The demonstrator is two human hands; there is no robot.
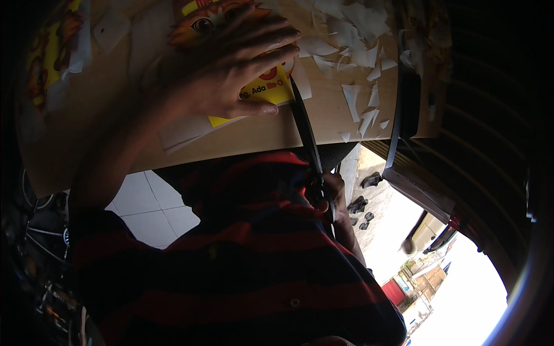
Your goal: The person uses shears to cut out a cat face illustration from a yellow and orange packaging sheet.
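A yellow printed sheet with an orange animal face and red lettering lies on the wooden table. My left hand rests flat over it, with the fingers stretched out and the thumb apart. In my right hand, below the table's near edge, are the handles of long dark scissors. Their blades point up across the edge, and the tips meet the sheet's right side beside my left fingers. Whether the blades are parted is hard to make out. My left hand hides part of the printed face.
White paper scraps are strewn over the table's right side. Another yellow and orange printed piece lies at the far left. A long black object runs along the right. Below are floor tiles and dark shoes.
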